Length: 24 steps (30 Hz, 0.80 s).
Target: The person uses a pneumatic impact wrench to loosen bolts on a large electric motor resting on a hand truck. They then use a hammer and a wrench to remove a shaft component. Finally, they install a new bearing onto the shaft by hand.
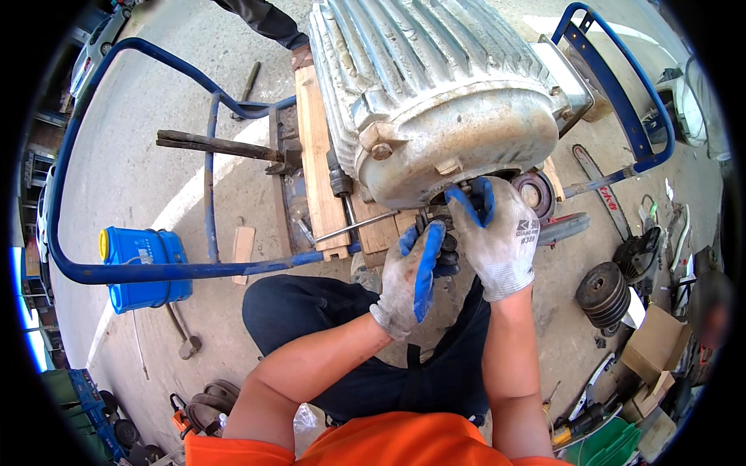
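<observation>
A large, grimy silver electric motor (458,140) with a ribbed casing lies in front of me. My right hand (497,225), in a grey-white work glove with blue coating, reaches to the dark opening at the lower edge of its end cover. Thumb and forefinger are pinched there; what they hold is hidden. Lower and to the left, my left hand (410,272) wears a matching glove, its fingers curled and blackened. I cannot make out what is in them. A thin metal rod (357,226) ends close to those fingertips, and a dark socket-like cylinder (339,175) stands beside the motor.
Wooden boards (313,140) lie under the motor within a blue tubular frame (179,272). Another person's gloved hand (301,56) touches a board's far end. A blue bucket (148,264) and a hammer (186,342) are left; a chainsaw (602,186), pulley (604,295) and cardboard box (655,342) right.
</observation>
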Each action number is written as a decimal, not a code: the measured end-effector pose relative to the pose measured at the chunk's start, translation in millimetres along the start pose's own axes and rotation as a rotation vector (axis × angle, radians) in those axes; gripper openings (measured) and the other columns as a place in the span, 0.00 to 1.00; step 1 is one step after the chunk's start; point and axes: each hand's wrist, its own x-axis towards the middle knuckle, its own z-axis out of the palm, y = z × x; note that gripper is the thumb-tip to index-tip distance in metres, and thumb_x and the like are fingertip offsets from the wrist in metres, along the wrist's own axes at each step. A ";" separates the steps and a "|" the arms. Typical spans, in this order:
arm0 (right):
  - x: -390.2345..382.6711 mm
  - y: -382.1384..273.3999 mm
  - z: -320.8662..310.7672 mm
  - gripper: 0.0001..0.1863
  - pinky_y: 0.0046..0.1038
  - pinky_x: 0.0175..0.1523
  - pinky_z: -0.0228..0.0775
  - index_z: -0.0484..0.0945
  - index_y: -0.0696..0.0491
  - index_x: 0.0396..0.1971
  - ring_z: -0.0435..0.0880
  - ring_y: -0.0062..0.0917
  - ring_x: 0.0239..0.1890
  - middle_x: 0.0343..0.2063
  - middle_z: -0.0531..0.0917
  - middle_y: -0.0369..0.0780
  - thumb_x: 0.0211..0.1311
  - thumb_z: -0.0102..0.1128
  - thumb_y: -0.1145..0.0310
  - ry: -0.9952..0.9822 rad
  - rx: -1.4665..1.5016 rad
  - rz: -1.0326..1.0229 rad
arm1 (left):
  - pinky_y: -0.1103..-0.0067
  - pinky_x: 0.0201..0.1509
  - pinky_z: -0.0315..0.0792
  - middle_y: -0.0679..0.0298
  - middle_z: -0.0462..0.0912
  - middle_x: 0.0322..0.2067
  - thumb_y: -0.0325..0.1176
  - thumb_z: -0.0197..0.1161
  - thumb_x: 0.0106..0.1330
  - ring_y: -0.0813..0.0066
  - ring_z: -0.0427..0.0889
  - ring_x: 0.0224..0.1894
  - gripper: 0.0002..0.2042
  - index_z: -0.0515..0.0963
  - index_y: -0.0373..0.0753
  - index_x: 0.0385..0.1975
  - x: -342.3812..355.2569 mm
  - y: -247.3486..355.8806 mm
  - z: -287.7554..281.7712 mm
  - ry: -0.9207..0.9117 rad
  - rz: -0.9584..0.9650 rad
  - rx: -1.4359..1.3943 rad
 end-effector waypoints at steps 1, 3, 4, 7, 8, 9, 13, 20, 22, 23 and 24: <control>1.1 -1.8 -0.2 0.14 0.37 0.36 0.73 0.77 0.57 0.33 0.80 0.42 0.32 0.28 0.80 0.47 0.48 0.68 0.68 0.004 -0.003 -0.008 | 0.78 0.43 0.79 0.60 0.78 0.43 0.24 0.56 0.64 0.75 0.81 0.40 0.19 0.68 0.30 0.55 -0.9 0.3 -1.6 -0.005 0.000 0.012; 1.2 -2.7 0.1 0.13 0.37 0.36 0.73 0.76 0.57 0.32 0.80 0.42 0.31 0.28 0.80 0.46 0.48 0.68 0.68 0.014 -0.003 -0.012 | 0.81 0.41 0.78 0.63 0.79 0.40 0.30 0.56 0.67 0.79 0.80 0.38 0.16 0.70 0.33 0.53 -1.0 4.2 3.8 0.038 -0.045 -0.075; 0.4 -2.2 0.2 0.13 0.37 0.36 0.72 0.76 0.57 0.31 0.80 0.42 0.31 0.27 0.80 0.46 0.48 0.68 0.68 0.020 0.000 -0.008 | 0.82 0.40 0.77 0.65 0.79 0.38 0.33 0.57 0.68 0.81 0.80 0.37 0.16 0.72 0.34 0.53 -0.8 3.6 5.5 0.068 -0.038 -0.093; -2.1 1.7 2.2 0.12 0.37 0.35 0.72 0.75 0.56 0.30 0.79 0.42 0.31 0.27 0.79 0.45 0.47 0.68 0.68 0.057 0.047 -0.011 | 0.84 0.42 0.76 0.66 0.80 0.39 0.36 0.57 0.70 0.82 0.79 0.38 0.17 0.71 0.35 0.54 -0.5 -2.2 6.8 0.093 0.064 -0.047; -2.7 2.4 2.8 0.12 0.37 0.35 0.72 0.75 0.56 0.29 0.79 0.42 0.31 0.26 0.79 0.45 0.47 0.68 0.68 0.074 0.069 -0.013 | 0.84 0.43 0.75 0.66 0.80 0.39 0.35 0.57 0.70 0.82 0.79 0.39 0.17 0.71 0.35 0.55 -0.9 -4.5 5.1 0.086 0.100 -0.046; -2.5 1.7 2.9 0.12 0.37 0.35 0.72 0.75 0.56 0.29 0.79 0.42 0.30 0.26 0.79 0.45 0.47 0.68 0.68 0.053 0.051 -0.024 | 0.81 0.44 0.77 0.63 0.79 0.42 0.31 0.57 0.68 0.79 0.80 0.40 0.18 0.70 0.33 0.55 -1.5 -4.7 0.3 0.065 0.084 -0.055; -4.7 3.3 2.1 0.13 0.37 0.33 0.71 0.75 0.56 0.30 0.79 0.42 0.29 0.26 0.79 0.45 0.47 0.68 0.68 0.056 0.042 -0.018 | 0.74 0.46 0.80 0.54 0.76 0.48 0.20 0.57 0.62 0.69 0.82 0.42 0.21 0.67 0.28 0.57 -1.3 -2.2 -4.2 0.039 -0.005 -0.035; -9.4 2.1 -5.3 0.14 0.35 0.31 0.71 0.76 0.58 0.31 0.79 0.41 0.25 0.23 0.78 0.46 0.46 0.70 0.69 0.094 0.061 -0.048 | 0.68 0.53 0.75 0.48 0.78 0.50 0.21 0.54 0.57 0.49 0.79 0.49 0.25 0.67 0.25 0.57 3.2 5.4 -11.6 -0.104 0.622 0.909; -11.1 2.7 -6.4 0.14 0.35 0.32 0.71 0.76 0.58 0.31 0.79 0.41 0.26 0.23 0.78 0.46 0.45 0.70 0.70 0.081 0.071 -0.044 | 0.66 0.54 0.74 0.48 0.77 0.51 0.21 0.54 0.57 0.49 0.79 0.50 0.25 0.67 0.26 0.58 0.4 12.9 -9.1 -0.097 0.602 0.966; -12.0 3.1 -7.0 0.14 0.35 0.32 0.71 0.76 0.57 0.31 0.79 0.41 0.26 0.24 0.78 0.46 0.45 0.69 0.70 0.075 0.077 -0.043 | 0.66 0.55 0.74 0.48 0.77 0.51 0.21 0.54 0.57 0.48 0.79 0.50 0.25 0.67 0.27 0.58 -0.6 15.4 -8.0 -0.092 0.592 0.995; -13.0 3.1 -7.9 0.14 0.35 0.32 0.71 0.76 0.58 0.31 0.79 0.41 0.26 0.24 0.78 0.46 0.45 0.69 0.70 0.076 0.080 -0.053 | 0.66 0.53 0.74 0.49 0.78 0.50 0.20 0.59 0.54 0.50 0.79 0.49 0.26 0.68 0.26 0.57 0.1 14.8 -8.2 -0.082 0.621 0.980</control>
